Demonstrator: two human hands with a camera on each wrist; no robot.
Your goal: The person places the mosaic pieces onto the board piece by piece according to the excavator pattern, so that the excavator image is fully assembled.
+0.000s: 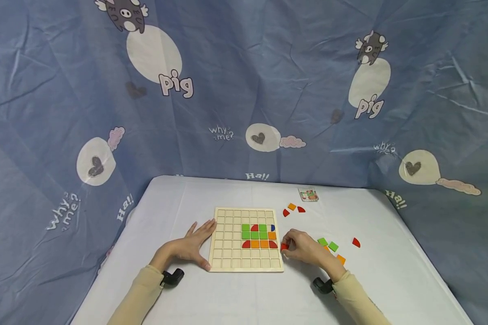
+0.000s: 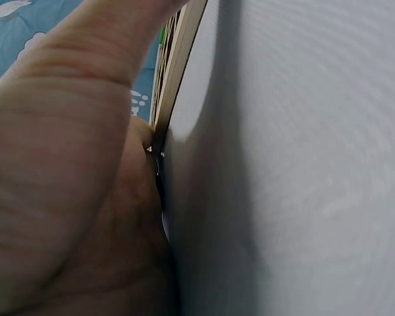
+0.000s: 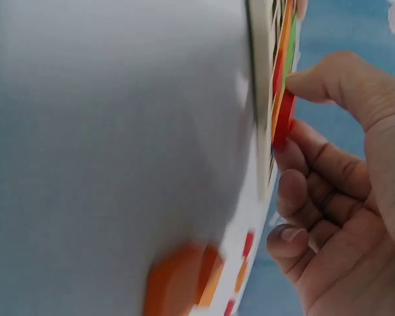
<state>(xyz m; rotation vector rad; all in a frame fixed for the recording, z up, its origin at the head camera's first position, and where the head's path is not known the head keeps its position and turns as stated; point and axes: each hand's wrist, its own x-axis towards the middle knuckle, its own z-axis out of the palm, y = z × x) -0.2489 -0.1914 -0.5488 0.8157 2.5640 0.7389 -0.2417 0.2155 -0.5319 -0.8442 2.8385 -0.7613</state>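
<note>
A small red piece, shape unclear, sits pinched just beside the gridded wooden board's right edge.

A white worktop stands before a crumpled blue backdrop printed with cartoon pigs, hearts and the words "pig", "why me?" and "Ha!!". Near the far edge lies a small picture card; beside it, two red quarter-round pieces flank an orange square.
</note>
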